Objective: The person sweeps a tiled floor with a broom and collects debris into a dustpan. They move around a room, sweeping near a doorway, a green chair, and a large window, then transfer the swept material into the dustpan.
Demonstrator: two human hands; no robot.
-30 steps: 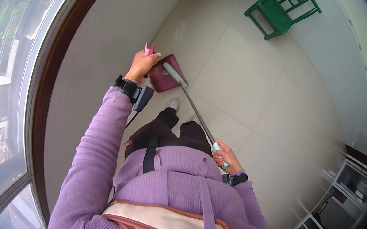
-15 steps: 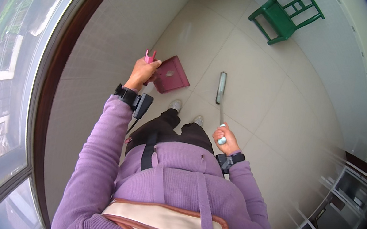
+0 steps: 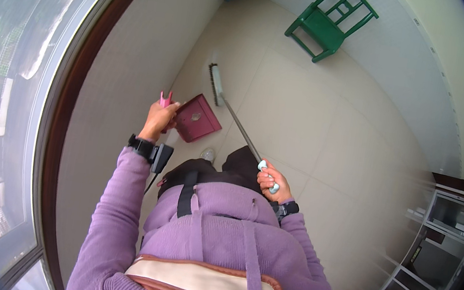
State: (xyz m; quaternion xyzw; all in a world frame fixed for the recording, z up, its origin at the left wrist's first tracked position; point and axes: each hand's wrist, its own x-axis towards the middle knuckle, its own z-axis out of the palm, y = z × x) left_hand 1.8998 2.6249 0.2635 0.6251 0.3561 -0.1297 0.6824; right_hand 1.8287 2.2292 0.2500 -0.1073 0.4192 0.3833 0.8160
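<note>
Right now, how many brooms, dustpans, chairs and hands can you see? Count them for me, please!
Broom: 1
Dustpan: 1
Chair: 1
Hands: 2, the left hand and the right hand
Total: 5

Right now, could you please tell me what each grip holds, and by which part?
The left grip holds the dustpan by its pink handle; the right grip holds the broom by its pale blue end.
</note>
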